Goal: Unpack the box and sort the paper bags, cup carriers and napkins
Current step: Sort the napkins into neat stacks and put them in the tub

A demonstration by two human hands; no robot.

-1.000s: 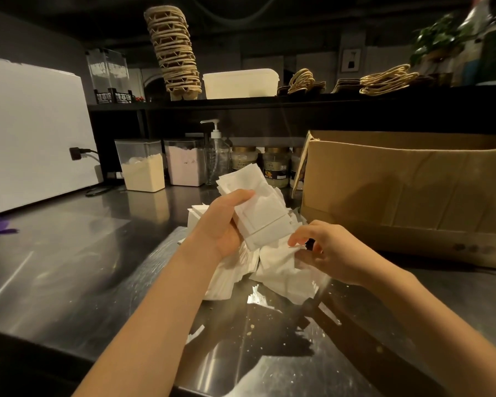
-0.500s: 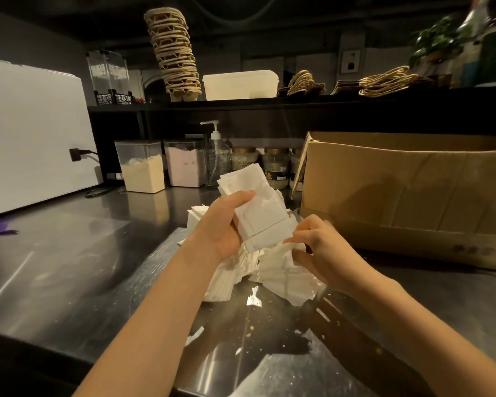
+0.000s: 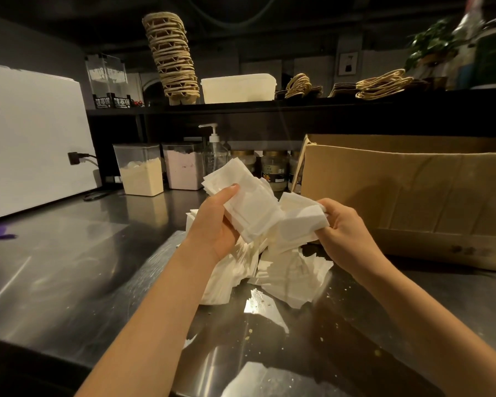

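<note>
White folded paper napkins [image 3: 287,276] are lying in a loose heap on the brushed steel counter [image 3: 69,267], mid-frame in the head view. They are just left of the open brown cardboard box [image 3: 413,196], which is sitting on the same counter at right.

Left hand [image 3: 212,224] is gripping a thick napkin stack [image 3: 249,202] raised above the heap, thumb lying across its top face, fingers curling underneath. Right hand [image 3: 347,233] is pinching a smaller napkin bundle [image 3: 301,222], fingers curling round its right edge. The bundle is touching the lower right end of the stack. Both forearms are reaching in from the bottom edge.

Crumbs and torn paper scraps [image 3: 265,308] are lying on the steel in front of the heap.

On the dark upper shelf [image 3: 269,108], a tall leaning tower of brown pulp cup carriers [image 3: 175,61] is standing at left, with a white plastic lidded tub [image 3: 238,87] just beside it. Brown paper bags with twisted handles [image 3: 381,83] are lying flat further right.

Below the shelf, against the back, two clear canisters [image 3: 141,173] are holding powder, next to a clear pump bottle [image 3: 214,153]. Gold-lidded glass jars [image 3: 274,170] are sitting partly hidden behind the stack. Large white panel [image 3: 32,133] is standing at far left with a black plug [image 3: 74,158] in its side.
</note>
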